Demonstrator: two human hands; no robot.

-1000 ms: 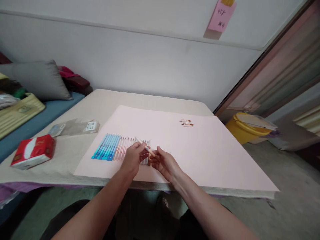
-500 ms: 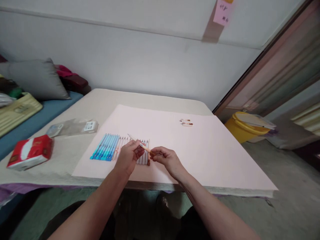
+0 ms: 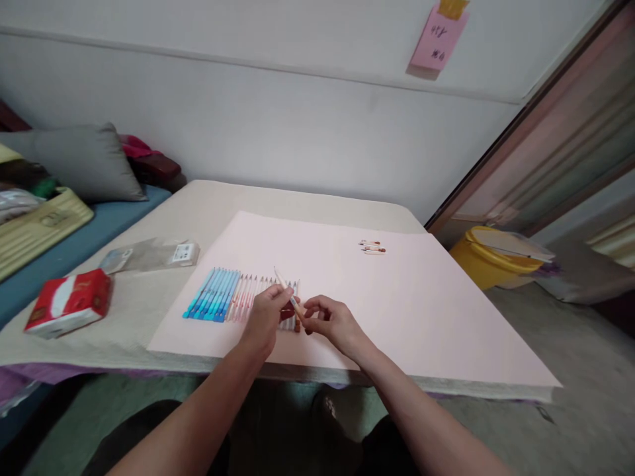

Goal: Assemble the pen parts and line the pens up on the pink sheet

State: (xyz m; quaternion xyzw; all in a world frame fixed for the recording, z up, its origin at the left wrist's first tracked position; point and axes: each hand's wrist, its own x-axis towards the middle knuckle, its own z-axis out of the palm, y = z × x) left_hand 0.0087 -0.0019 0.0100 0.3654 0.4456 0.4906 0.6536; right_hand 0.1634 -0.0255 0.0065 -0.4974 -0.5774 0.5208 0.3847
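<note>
Over the right part of a row of pencils, my left hand (image 3: 266, 312) is closed round the middle of a pale pencil (image 3: 282, 278). Its dark tip points up and away to the left. My right hand (image 3: 336, 324) pinches the pencil's brownish lower end between thumb and fingers. Beneath the hands the row lies side by side on a pale pink sheet (image 3: 426, 311), tips facing away. Blue pencils (image 3: 211, 294) make up the left end, with pink-and-white pencils (image 3: 243, 297) beside them. Grey-toned pencils (image 3: 288, 323) at the right end are partly hidden by my left hand.
Several more pencils (image 3: 373, 247) lie farther back on the sheet. To the left are a red tissue pack (image 3: 69, 303) and a clear plastic package (image 3: 153, 254). A yellow bin (image 3: 489, 258) stands right of the table, and a grey pillow (image 3: 84, 158) lies at far left.
The pencil has swung more upright, its tip moving right and its lower end dropping slightly. Both hands stay on it. The whole view has shifted a little.
</note>
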